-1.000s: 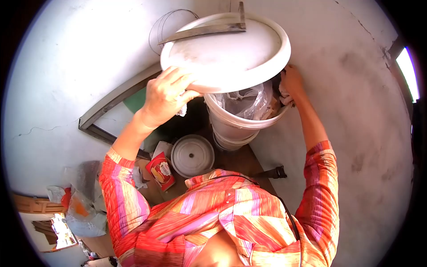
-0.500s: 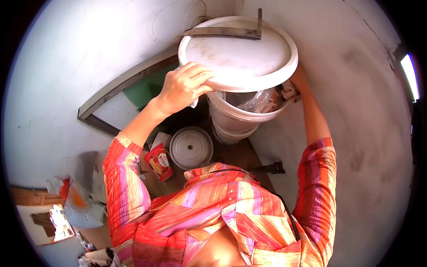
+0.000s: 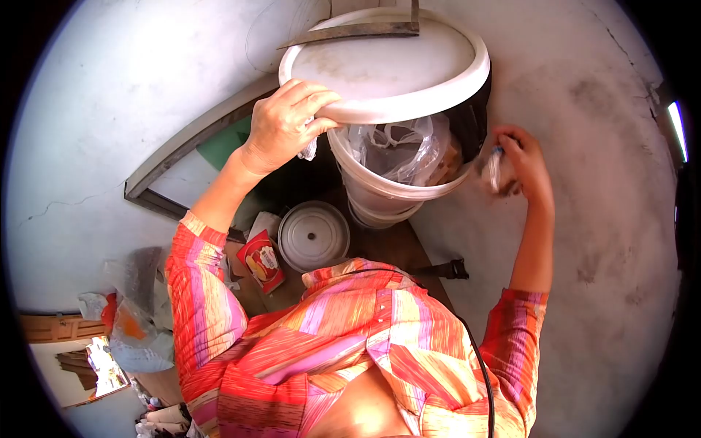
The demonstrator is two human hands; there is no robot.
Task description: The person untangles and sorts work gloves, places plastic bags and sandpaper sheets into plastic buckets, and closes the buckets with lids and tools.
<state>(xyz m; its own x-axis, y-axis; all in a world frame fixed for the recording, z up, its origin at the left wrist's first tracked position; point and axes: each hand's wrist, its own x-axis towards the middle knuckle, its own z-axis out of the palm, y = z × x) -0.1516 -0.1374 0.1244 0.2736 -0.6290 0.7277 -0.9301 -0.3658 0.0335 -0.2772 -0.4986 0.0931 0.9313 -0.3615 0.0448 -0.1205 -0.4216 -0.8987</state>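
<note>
My left hand [image 3: 288,124] is closed on the near left rim of a round white lid [image 3: 394,62], which it keeps tilted up over a white bucket [image 3: 394,188]. A crumpled bit of clear plastic [image 3: 309,150] shows below that hand's fingers. Inside the bucket mouth lie clear plastic bags [image 3: 401,150] with something brownish in them. To the right of the bucket, apart from its rim, my right hand [image 3: 527,164] pinches a small plastic bag [image 3: 498,171] with a bluish top. Motion blur hides what is in it.
A dark metal angle piece [image 3: 358,32] rests on the lid. Below the bucket are a round grey-white lid [image 3: 314,236] and a red packet [image 3: 261,261]. A framed panel [image 3: 182,160] leans at the left wall. The right wall [image 3: 599,219] is close by.
My right hand has come out from the bucket's right rim and moved right with the small plastic bag. The lid is tipped up further, showing more of the bags inside.
</note>
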